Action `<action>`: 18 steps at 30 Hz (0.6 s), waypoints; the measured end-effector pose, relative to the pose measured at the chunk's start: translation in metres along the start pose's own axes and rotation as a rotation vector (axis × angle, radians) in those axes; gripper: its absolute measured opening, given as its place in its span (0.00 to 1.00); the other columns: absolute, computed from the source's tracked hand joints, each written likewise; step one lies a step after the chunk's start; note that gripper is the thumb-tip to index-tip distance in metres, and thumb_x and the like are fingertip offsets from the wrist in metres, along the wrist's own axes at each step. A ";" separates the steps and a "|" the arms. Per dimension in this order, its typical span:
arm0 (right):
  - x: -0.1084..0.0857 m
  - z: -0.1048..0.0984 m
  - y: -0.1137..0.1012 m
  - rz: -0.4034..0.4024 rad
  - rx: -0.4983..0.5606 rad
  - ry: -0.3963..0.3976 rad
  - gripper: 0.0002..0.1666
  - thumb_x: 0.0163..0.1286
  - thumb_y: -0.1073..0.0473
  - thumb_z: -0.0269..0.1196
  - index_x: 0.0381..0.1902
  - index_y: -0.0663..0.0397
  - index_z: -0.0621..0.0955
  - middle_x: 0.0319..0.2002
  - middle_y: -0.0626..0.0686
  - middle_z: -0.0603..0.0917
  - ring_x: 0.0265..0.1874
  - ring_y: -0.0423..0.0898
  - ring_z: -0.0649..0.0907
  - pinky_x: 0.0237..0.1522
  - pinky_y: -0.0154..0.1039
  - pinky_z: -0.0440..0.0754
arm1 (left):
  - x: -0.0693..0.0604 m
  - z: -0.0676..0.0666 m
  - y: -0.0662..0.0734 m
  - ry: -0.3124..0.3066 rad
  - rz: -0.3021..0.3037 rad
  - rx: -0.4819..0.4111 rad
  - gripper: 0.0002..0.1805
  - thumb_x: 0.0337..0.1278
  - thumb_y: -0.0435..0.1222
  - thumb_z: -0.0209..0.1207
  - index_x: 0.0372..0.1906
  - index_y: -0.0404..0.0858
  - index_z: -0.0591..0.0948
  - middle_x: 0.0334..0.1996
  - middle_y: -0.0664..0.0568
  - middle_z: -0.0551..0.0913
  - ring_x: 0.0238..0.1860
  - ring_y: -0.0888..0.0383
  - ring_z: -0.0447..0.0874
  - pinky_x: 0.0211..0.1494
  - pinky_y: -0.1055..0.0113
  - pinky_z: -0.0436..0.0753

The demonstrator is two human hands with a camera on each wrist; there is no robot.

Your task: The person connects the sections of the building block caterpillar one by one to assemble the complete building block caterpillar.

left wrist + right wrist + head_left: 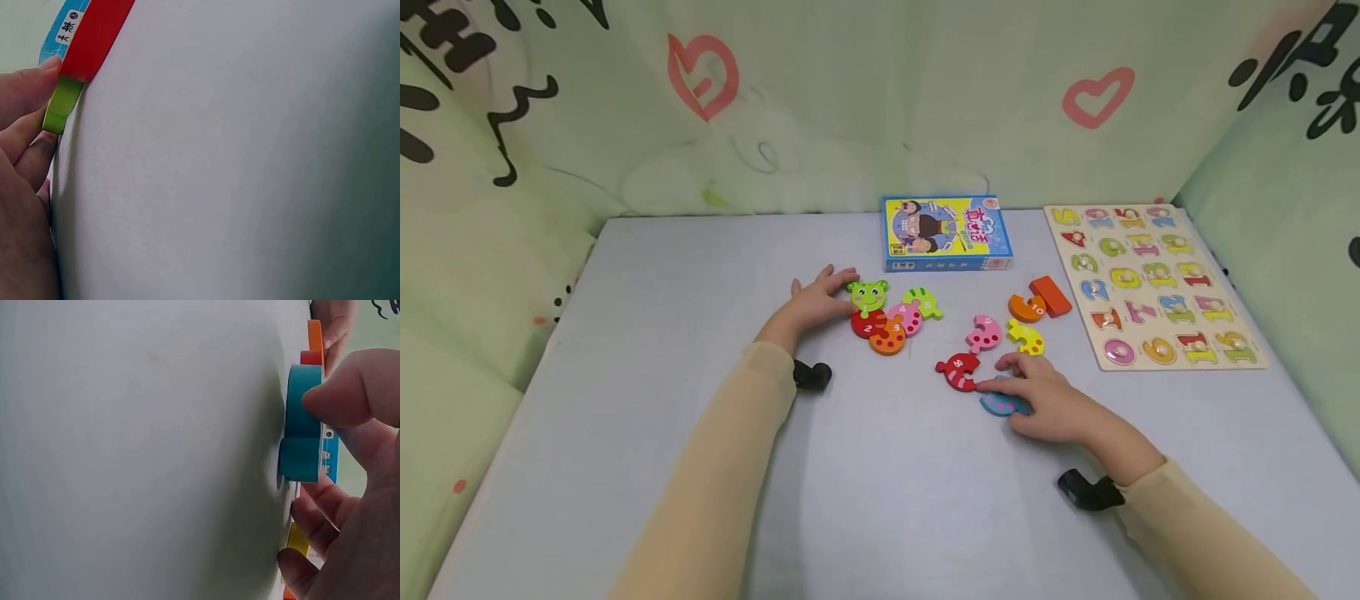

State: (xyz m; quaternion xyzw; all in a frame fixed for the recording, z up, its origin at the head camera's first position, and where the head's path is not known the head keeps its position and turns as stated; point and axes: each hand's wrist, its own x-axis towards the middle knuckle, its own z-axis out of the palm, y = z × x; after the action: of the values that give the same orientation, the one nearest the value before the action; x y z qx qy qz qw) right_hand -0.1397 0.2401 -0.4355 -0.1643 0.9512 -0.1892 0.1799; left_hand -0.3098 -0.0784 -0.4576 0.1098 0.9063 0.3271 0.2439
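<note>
My left hand [817,307] holds the green frog-faced piece [868,297] between thumb and fingers; its green edge [61,106] shows in the left wrist view. Touching it are a red piece [864,325], an orange piece [889,337] and a pink piece [906,317], with a green striped piece [927,302] at the right of the cluster. My right hand [1051,402] grips a blue spotted piece [1002,405], its thumb on the piece's side [303,419] in the right wrist view. The index fingertip is beside a red striped piece [958,372].
Loose pink [983,333], yellow [1027,337] and orange [1027,309] pieces lie beyond my right hand, near an orange-red block [1051,297]. A blue and yellow box [947,233] lies at the back. A wooden peg board [1157,287] is at the right.
</note>
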 end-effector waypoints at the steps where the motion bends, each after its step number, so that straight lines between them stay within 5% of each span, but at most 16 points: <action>1: 0.000 0.000 0.000 0.004 -0.006 0.006 0.37 0.47 0.61 0.64 0.59 0.39 0.73 0.57 0.56 0.65 0.56 0.54 0.62 0.45 0.50 0.78 | 0.000 0.000 0.000 0.000 -0.001 -0.002 0.32 0.53 0.46 0.55 0.66 0.55 0.63 0.71 0.62 0.51 0.73 0.58 0.33 0.67 0.45 0.21; 7: -0.001 -0.005 0.000 0.028 0.019 0.008 0.43 0.48 0.55 0.68 0.64 0.48 0.66 0.58 0.58 0.63 0.57 0.56 0.61 0.47 0.53 0.78 | -0.001 0.000 0.000 0.012 0.006 -0.007 0.32 0.53 0.46 0.55 0.65 0.55 0.63 0.71 0.62 0.52 0.73 0.58 0.33 0.67 0.45 0.21; 18: 0.002 -0.009 0.001 0.018 0.024 0.025 0.39 0.49 0.52 0.69 0.59 0.54 0.70 0.55 0.59 0.68 0.54 0.56 0.66 0.47 0.52 0.78 | -0.002 0.000 0.001 0.013 0.007 -0.016 0.32 0.53 0.46 0.56 0.65 0.54 0.63 0.71 0.62 0.52 0.73 0.58 0.33 0.67 0.45 0.21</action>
State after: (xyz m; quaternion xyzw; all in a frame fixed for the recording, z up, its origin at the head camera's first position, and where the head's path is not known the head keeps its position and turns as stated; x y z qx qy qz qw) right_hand -0.1452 0.2432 -0.4289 -0.1514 0.9525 -0.2009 0.1716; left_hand -0.3082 -0.0787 -0.4564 0.1088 0.9050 0.3358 0.2375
